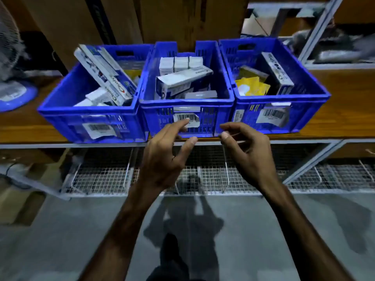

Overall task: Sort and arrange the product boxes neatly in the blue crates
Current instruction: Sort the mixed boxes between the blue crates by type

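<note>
Three blue crates stand side by side on a wooden shelf. The left crate (60, 110) holds long white toothpaste boxes (105, 76) leaning against its back right. In the middle crate (186, 103), small white boxes (180, 63) stand in a row at the back and a longer white box (182, 81) lies tilted across the others. The right crate (300, 98) holds yellow packets (251, 86) and a white box (278, 72) on edge. My left hand (166, 155) and my right hand (249, 153) hover empty, fingers apart, in front of the middle crate.
A wooden shelf (345, 110) carries the crates. Below it runs a wire mesh rack (105, 177) with dividers. A blue fan base (14, 94) stands at the far left. Brown cartons (182, 19) rise behind the crates. A metal frame (316, 35) is at the right.
</note>
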Demonstrator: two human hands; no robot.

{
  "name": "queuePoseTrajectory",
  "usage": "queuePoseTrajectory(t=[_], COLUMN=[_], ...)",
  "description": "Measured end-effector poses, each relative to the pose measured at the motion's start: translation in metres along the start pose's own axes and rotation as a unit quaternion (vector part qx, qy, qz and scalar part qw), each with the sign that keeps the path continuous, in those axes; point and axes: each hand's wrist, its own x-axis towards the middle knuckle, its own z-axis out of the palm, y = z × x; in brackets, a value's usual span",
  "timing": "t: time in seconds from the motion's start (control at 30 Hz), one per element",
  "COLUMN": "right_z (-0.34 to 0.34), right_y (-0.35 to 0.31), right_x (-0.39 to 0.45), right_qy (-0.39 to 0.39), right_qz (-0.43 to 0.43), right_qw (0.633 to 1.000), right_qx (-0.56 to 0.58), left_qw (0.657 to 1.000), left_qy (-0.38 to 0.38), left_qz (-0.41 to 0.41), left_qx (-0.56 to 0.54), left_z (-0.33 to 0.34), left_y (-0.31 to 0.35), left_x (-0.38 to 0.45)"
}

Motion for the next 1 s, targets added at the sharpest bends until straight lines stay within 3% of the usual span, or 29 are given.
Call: queuePoseTrajectory(t=[0.33,0.53,1.0], right_z=[0.019,0.008,-0.086], right_y=[0.018,0.044,0.141], right_x=[0.053,0.076,0.188], right_qy=[0.115,0.139,0.066], right_qz=[0.07,0.084,0.037], right_qw=[0.99,0.984,0.996], right_qx=[-0.047,-0.07,-0.049], left_qw=[0.992,0.985,0.996], left_qy=[-0.053,-0.095,-0.054], left_qz=[-0.001,0.016,0.015], left_qx=[-0.118,-0.145,-0.068], left_z=[0.036,0.071,0.163], left_y=[-0.06,-0.073,-0.039], left_x=[0.091,0.126,0.214])
